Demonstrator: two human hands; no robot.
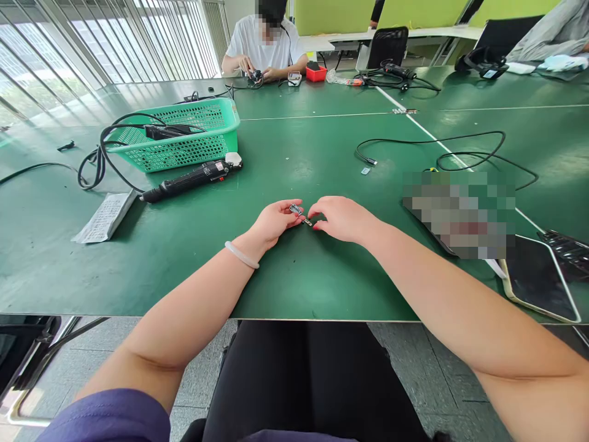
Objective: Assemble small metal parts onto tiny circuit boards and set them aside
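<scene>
Near the middle of the green table point(294, 276), my left hand point(275, 222) is closed on a small metal part point(296, 210), grey and silver, held at its fingertips. A tiny dark piece with gold-coloured spots point(307, 221) sits between the two hands, close to the left fingertips; whether it joins the metal part I cannot tell. My right hand point(343, 218) is just to the right of it, thumb and index finger apart around its right side, with nothing visible held between them.
A green basket point(184, 153) with cables stands at the back left, a black electric screwdriver point(193, 179) before it and a paper packet point(107, 216) further left. A black cable point(414, 142), blurred object and tablet point(540, 276) lie right. Across the table a person point(264, 46) handles a small device.
</scene>
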